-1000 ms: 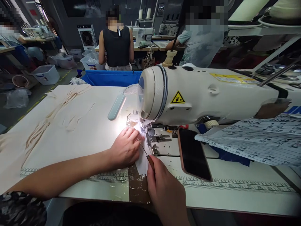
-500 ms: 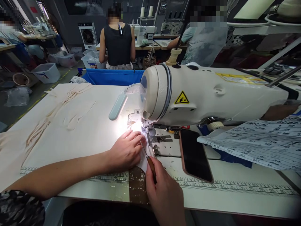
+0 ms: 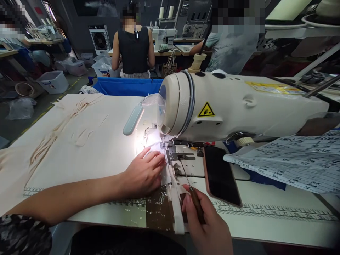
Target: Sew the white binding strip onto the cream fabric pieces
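My left hand (image 3: 145,171) lies flat with fingers stretched out on a narrow white fabric strip (image 3: 174,198), pressing it to the table just left of the needle. The strip runs from the presser foot (image 3: 166,145) of the cream sewing machine (image 3: 225,106) back over the table's front edge. My right hand (image 3: 209,228) is closed round the brown wooden handle of a thin metal awl (image 3: 190,186), whose tip points toward the needle plate, to the right of the strip.
A dark phone (image 3: 220,175) lies face up right of the needle plate. Printed paper sheets (image 3: 289,161) spread at the right. A pale blue lamp arm (image 3: 132,118) hangs over the table (image 3: 79,148). Other people work at machines behind a blue bin (image 3: 124,86).
My right hand has moved right and toward me with the awl, off the strip. The strip now lies longer, reaching over the table edge. My left hand has stayed in place.
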